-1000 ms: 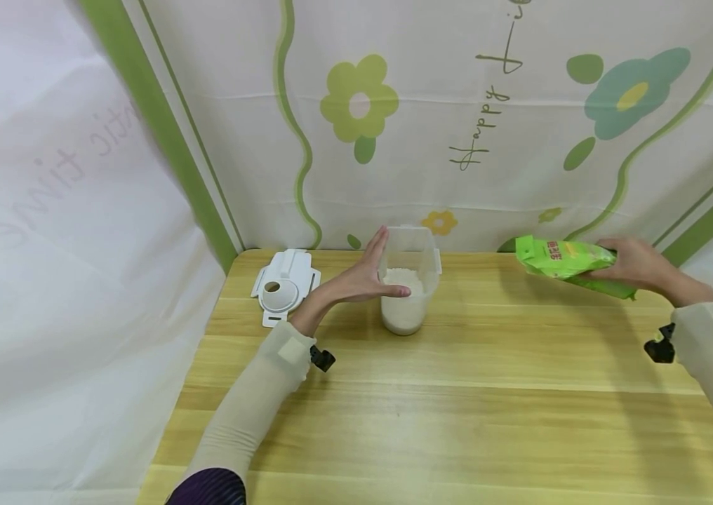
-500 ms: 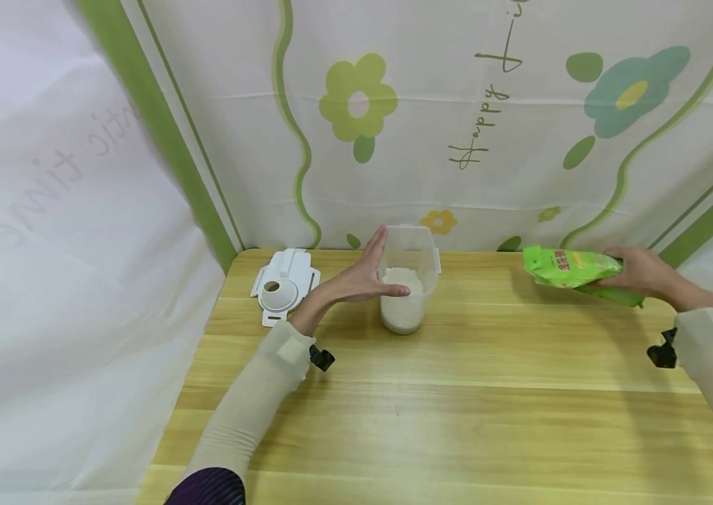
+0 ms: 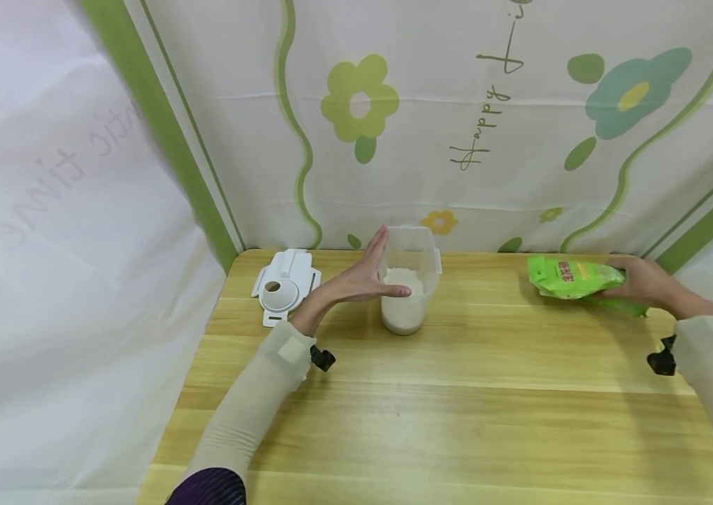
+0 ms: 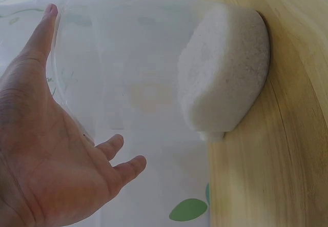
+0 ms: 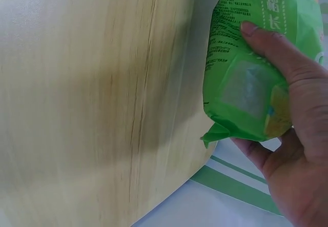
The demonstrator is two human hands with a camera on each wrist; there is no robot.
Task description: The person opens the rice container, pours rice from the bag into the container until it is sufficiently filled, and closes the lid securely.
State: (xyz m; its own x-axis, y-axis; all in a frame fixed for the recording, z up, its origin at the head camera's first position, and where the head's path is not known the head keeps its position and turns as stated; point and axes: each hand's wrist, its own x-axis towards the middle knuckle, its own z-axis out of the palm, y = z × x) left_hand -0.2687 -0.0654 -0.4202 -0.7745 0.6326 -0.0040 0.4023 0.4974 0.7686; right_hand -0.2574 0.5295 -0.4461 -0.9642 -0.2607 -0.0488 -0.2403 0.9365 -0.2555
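Note:
A clear plastic storage container (image 3: 412,245) stands upright on the table, its lower part filled with white grains (image 4: 228,65) like rice. My left hand (image 3: 364,278) touches its left side near the rim, thumb and fingers spread wide and fairly straight. To the right, my right hand (image 3: 645,284) grips a green printed plastic bag (image 3: 574,277), which lies on its side low over the table's back right. In the right wrist view the thumb presses on the bag's printed face, while the fingers pass behind it, mostly hidden.
Left of the container lies a white plastic lid (image 3: 287,277) with a round opening, close by my left wrist. A wooden table (image 3: 457,421) spreads below. Behind it hangs a white curtain (image 3: 420,140) with flower prints, right at the back edge.
My right hand has lowered the green bag towards the table and shifted it slightly right. The left hand and the container have stayed in place.

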